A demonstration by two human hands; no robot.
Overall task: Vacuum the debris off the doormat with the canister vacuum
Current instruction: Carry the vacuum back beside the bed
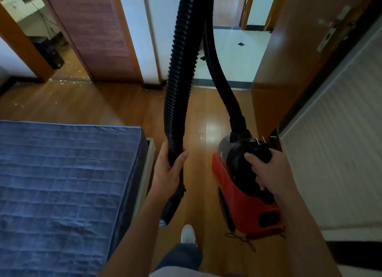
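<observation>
The hose (pixel 182 69) is black ribbed plastic, mostly matt with a bit of sheen on the ridges. The canister vacuum (pixel 248 210) has a smooth, glossy red plastic shell and a black plastic top. The floor (pixel 93 105) looks like varnished wood planks, shiny enough to throw glare. The mattress (pixel 62 173) is blue quilted cloth, soft and matt. The door (pixel 289 59) is smooth brown wood with a dull metal handle plate (pixel 330 31). The tiles (pixel 233 55) past the doorway are pale and glossy. The white panel (pixel 341 152) is finely ribbed and matt.
</observation>
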